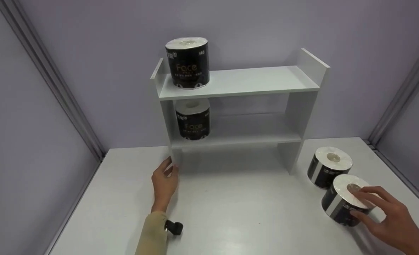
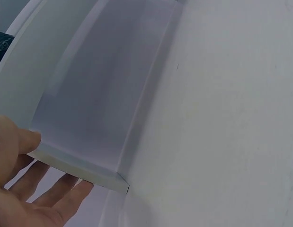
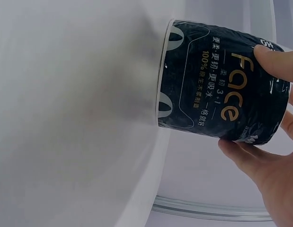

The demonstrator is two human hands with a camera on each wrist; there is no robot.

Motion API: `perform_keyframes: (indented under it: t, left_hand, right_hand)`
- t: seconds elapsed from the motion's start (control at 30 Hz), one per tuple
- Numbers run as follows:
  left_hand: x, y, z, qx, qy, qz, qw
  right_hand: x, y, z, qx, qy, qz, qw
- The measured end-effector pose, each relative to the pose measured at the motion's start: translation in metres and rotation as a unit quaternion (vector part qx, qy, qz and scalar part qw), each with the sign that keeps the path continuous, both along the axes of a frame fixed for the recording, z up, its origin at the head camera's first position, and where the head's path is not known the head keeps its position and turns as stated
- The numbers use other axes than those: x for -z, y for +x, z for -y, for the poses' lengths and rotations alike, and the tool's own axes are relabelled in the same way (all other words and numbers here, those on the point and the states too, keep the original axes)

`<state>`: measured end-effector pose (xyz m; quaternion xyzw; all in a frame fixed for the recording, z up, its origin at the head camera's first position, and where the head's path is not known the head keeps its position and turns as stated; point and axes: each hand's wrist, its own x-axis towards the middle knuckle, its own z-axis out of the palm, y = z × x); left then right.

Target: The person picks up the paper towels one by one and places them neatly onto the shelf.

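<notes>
On the left, my left hand (image 1: 165, 180) pinches the lower side panel of a white two-tier shelf (image 1: 252, 79). In the left wrist view the thumb lies on the panel's (image 2: 80, 169) inner face, with the fingers on its outer side. My right hand (image 1: 390, 216) grips a toilet paper roll (image 1: 343, 212) in a black wrapper marked "Face", which stands upright on the table. Thumb and fingers spread around the upper part of the roll (image 3: 222, 85) in the right wrist view. Close behind it stands another toilet paper roll (image 1: 324, 175).
One wrapped roll (image 1: 190, 67) stands at the left end of the top shelf, and another roll (image 1: 194, 125) is directly below it on the middle shelf. The white table (image 1: 230, 212) meets grey walls at the back and sides. A small black device (image 1: 174, 227) sits at the left cuff.
</notes>
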<state>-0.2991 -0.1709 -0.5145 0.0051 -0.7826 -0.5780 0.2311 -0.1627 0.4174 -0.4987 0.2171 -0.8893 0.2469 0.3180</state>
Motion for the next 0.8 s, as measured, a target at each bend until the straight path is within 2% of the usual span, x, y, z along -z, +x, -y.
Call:
perform_keyframes:
  t: [0.33, 0.6, 0.8]
  left_hand:
    - [0.005, 0.000, 0.003, 0.023, -0.006, 0.036, 0.9990]
    - [0.005, -0.001, 0.004, 0.018, -0.018, 0.037, 0.9990]
    - [0.006, 0.000, 0.003, 0.029, -0.017, 0.032, 0.9989]
  right_hand:
    - [-0.002, 0.005, 0.004, 0.044, -0.019, -0.013, 0.999]
    - [-0.008, 0.005, 0.014, 0.061, -0.040, -0.011, 0.997]
    - [-0.011, 0.008, 0.022, 0.066, -0.050, -0.012, 0.996]
